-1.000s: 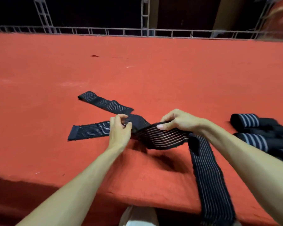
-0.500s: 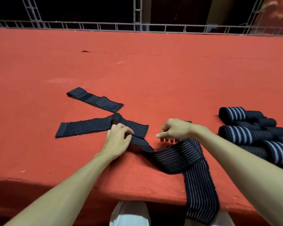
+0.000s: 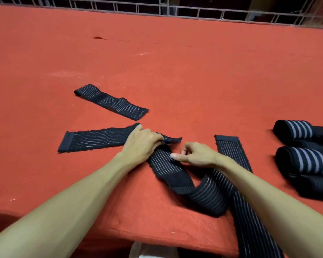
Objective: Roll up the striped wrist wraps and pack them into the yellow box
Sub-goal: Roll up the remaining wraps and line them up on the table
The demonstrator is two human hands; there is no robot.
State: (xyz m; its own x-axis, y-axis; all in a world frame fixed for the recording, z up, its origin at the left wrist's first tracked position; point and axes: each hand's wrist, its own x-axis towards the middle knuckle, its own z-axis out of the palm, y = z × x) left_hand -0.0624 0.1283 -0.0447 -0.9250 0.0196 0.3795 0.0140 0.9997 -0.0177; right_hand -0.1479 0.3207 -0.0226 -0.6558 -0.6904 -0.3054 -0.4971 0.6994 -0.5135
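Black wrap point(image 3: 161, 163): left hand point(image 3: 142, 144) grips, right hand point(image 3: 196, 155) pinches.

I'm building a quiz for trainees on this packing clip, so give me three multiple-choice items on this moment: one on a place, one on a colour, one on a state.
1. Where do the rolled wraps lie?
A. at the right side of the view
B. at the far left
C. inside a box

2. What colour is the table cover?
A. green
B. red
C. white

3. What is the left hand doing?
A. resting empty off the table
B. lifting a box
C. gripping the end of a flat wrap on the table

Key: 1 A, the rolls sit bunched together by the right edge; 2 B, the cover is red all over; 3 C, its fingers curl over the wrap's end.
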